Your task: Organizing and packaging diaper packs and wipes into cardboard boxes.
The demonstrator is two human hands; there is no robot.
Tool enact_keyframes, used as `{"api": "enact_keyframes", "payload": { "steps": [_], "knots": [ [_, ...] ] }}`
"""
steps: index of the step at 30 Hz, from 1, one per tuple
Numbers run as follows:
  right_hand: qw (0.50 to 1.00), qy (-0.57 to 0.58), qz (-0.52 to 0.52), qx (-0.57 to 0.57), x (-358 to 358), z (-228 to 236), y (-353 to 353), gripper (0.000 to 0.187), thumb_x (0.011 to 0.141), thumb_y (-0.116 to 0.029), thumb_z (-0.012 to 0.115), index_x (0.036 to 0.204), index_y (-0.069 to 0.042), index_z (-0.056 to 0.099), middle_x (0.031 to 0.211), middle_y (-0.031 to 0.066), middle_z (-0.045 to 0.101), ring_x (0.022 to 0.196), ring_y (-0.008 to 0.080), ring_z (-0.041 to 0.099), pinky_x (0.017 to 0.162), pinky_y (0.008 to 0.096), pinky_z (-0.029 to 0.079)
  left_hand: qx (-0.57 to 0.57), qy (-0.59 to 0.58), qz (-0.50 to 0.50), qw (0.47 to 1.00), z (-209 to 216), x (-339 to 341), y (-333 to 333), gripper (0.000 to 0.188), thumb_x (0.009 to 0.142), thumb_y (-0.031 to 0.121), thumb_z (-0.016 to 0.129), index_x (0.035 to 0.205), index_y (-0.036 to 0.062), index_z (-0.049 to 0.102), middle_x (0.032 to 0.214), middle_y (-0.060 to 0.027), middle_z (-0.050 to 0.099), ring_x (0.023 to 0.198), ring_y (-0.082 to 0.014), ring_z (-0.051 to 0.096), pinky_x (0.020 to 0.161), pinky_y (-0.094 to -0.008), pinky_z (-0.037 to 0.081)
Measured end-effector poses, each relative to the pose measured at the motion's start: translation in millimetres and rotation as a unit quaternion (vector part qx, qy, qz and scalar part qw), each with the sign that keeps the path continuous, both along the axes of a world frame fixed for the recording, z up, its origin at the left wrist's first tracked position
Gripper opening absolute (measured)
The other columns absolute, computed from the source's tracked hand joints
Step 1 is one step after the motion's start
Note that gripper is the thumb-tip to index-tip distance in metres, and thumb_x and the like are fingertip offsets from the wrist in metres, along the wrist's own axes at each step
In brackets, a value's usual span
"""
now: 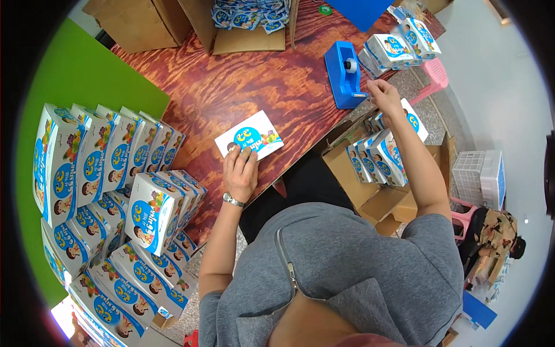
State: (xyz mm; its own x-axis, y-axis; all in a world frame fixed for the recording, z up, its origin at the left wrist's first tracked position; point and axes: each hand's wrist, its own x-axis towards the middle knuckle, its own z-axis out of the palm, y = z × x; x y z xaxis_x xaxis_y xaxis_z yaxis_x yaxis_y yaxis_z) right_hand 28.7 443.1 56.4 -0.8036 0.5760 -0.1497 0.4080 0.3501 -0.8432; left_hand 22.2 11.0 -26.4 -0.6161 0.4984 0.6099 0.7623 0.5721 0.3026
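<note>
A small white and blue printed carton (pixel 252 134) lies flat on the red wood-grained table (pixel 219 98). My left hand (pixel 240 172), wearing a metal watch at the wrist, rests on the carton's near edge with its fingers laid over it. To the right, a blue tape dispenser (pixel 343 78) with a roll of tape (pixel 350 65) stands near the table's edge. My right hand (pixel 384 96) is just beside the dispenser's cutting end, thumb and fingers pinched together. Whatever is between those fingertips is too small to make out.
Stacked matching cartons (pixel 153 211) crowd the left side by a green board (pixel 81 75). An open cardboard box (pixel 248 41) of small packets stands at the back. Below my right arm, another box (pixel 381 202) holds cartons. More cartons (pixel 393 49) sit at the far right corner.
</note>
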Motion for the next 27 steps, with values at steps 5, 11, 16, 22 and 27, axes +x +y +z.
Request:
{"api": "enact_keyframes", "payload": {
  "steps": [5,11,16,22,27],
  "knots": [
    [0.929,-0.042,-0.171,-0.324,14.0,-49.8,-27.5,0.019,0.097,-0.018,0.06,0.086,-0.004,0.06,0.075,0.006,0.062,0.061,0.0171,0.062,0.054,0.0304,0.058,0.007,-0.003,-0.008,1.0,0.4,-1.6,1.6,0.033,0.074,0.003,0.076,0.107,0.004,0.07,0.114,-0.0114,0.067,0.114,-0.0341,0.058,0.096,-0.0462,0.047],
    [0.929,-0.093,-0.2,-0.297,17.6,-126.3,3.6,0.019,0.098,-0.017,0.059,0.088,-0.001,0.062,0.076,0.0079,0.064,0.061,0.0179,0.065,0.056,0.0307,0.059,0.018,0.013,-0.018,1.0,1.8,-6.5,7.5,0.033,0.074,0.003,0.077,0.106,0.0037,0.07,0.114,-0.0114,0.066,0.113,-0.034,0.058,0.096,-0.0459,0.047],
    [0.98,-0.084,0.018,-0.181,16.6,-37.3,-112.2,0.019,0.097,-0.022,0.063,0.09,-0.005,0.064,0.072,0.0021,0.062,0.067,0.0123,0.064,0.054,0.0259,0.053,0.016,0.012,0.014,1.0,-5.4,1.3,-2.1,0.033,0.075,0.005,0.076,0.107,0.0049,0.069,0.114,-0.0105,0.066,0.113,-0.0327,0.058,0.096,-0.0455,0.048],
    [0.936,-0.044,0.337,-0.087,10.7,-18.5,-181.0,0.017,0.1,-0.017,0.06,0.104,-0.003,0.068,0.084,-0.0015,0.064,0.075,0.005,0.058,0.067,0.0217,0.05,0.042,0.023,0.023,0.999,-3.1,-1.6,8.5,0.026,0.078,0.008,0.071,0.103,0.0038,0.069,0.112,-0.0097,0.065,0.11,-0.0318,0.059,0.093,-0.0454,0.049],
    [0.926,-0.021,0.307,-0.22,11.3,-28.4,-234.9,0.026,0.099,-0.01,0.061,0.123,-0.001,0.066,0.087,0.0011,0.066,0.078,0.0066,0.06,0.071,0.0228,0.053,0.052,0.006,0.018,0.998,-7.2,-2.1,8.7,0.029,0.075,0.007,0.072,0.103,0.003,0.067,0.114,-0.0109,0.065,0.111,-0.0325,0.058,0.093,-0.0459,0.049]
  ]
}}
